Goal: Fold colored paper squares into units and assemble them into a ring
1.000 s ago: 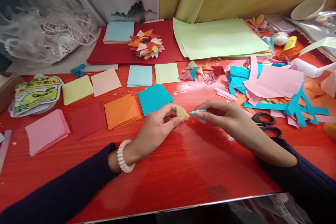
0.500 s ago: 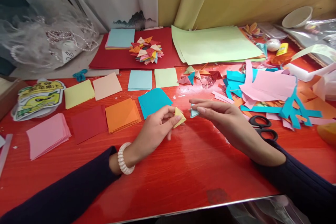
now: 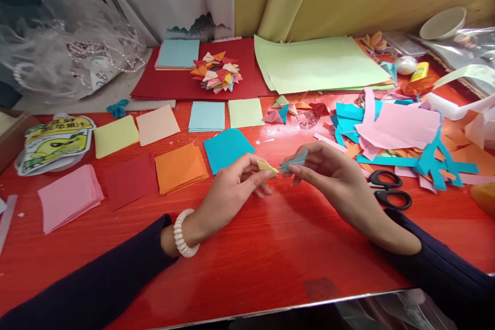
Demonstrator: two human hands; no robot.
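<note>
Between thumb and fingers, my left hand (image 3: 240,180) pinches a folded yellow paper piece (image 3: 266,166). My right hand (image 3: 328,172) grips a folded light-blue paper piece (image 3: 294,163) by its lower edge. The tips of the two pieces meet between my hands; whether one sits inside the other, I cannot tell. Just behind my left hand lies a stack of teal paper squares (image 3: 228,148). Orange squares (image 3: 180,169) are to its left. Several small folded paper triangles (image 3: 284,111) lie beyond my hands. Further back, a ring of folded paper pieces (image 3: 217,73) rests on red sheets (image 3: 162,85).
More square stacks, pink (image 3: 70,198), red (image 3: 131,180) and light blue (image 3: 206,116), lie to the left and back. Black-handled scissors (image 3: 390,189) sit beside my right wrist, near a heap of paper scraps (image 3: 398,124). Large pale-green sheets (image 3: 317,64) lie at the back.
My right hand has turned and moved slightly left, bringing the light-blue piece to the yellow one. The yellow piece has tilted so its narrow edge shows.
</note>
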